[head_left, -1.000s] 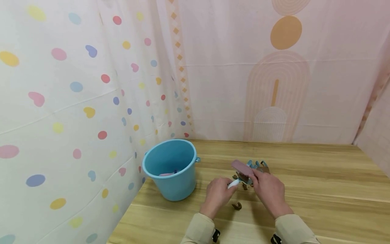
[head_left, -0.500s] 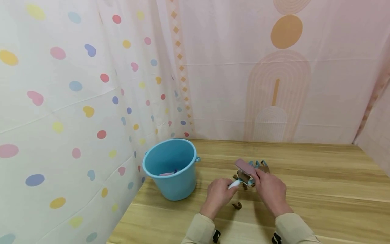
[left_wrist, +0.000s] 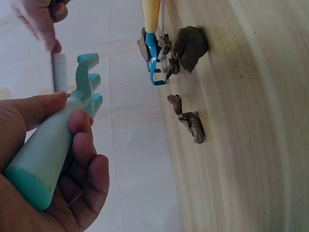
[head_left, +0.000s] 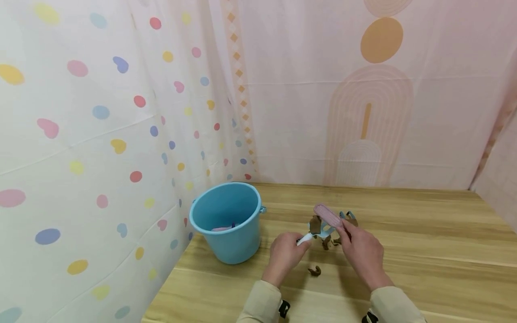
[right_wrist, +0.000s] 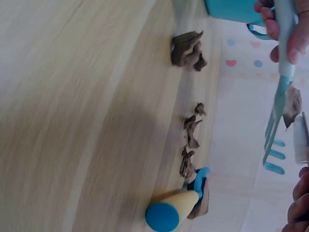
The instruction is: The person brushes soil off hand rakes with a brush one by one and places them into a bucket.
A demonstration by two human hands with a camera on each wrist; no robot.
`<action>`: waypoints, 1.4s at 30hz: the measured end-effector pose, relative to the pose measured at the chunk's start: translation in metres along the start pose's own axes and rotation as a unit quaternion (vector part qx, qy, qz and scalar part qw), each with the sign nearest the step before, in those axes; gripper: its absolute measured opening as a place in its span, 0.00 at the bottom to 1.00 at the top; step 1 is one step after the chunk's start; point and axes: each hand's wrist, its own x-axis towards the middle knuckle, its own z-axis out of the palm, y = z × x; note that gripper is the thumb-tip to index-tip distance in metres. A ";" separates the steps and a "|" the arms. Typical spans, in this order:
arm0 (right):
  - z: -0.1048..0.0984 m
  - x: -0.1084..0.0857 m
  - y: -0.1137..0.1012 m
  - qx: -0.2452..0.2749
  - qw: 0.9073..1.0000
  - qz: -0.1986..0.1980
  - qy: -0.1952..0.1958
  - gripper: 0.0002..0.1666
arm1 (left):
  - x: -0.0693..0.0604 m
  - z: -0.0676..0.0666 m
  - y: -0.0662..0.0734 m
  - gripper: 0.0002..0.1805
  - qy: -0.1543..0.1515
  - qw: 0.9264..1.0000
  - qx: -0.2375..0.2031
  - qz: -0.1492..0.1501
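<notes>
My left hand (head_left: 284,253) grips the pale handle of a small hand rake (left_wrist: 43,150), whose blue-green prongs are bent at the tips. A brown clay-like clump (head_left: 315,224) clings to the rake's head. My right hand (head_left: 362,255) holds a pink-backed brush (head_left: 328,216) by its handle, close beside the rake. In the right wrist view the brush's pale bristles (right_wrist: 301,140) face the clump; I cannot tell whether they touch. Both tools are held above the wooden table.
A second hand rake (right_wrist: 178,205), yellow-handled with blue prongs, lies on the wooden table (head_left: 436,251) with brown matter on it. Brown crumbs (head_left: 314,271) lie scattered nearby. A blue bucket (head_left: 238,244) with a pink item inside stands left, by dotted curtains (head_left: 121,188).
The rake has turned and shifted slightly left, so its clump now shows clear of the brush. The brush has moved up and right, away from the clump.
</notes>
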 end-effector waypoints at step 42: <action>0.001 -0.004 0.001 -0.026 0.998 0.040 -0.042 0.23 | 0.000 0.003 0.000 0.11 0.015 1.000 -0.009 0.019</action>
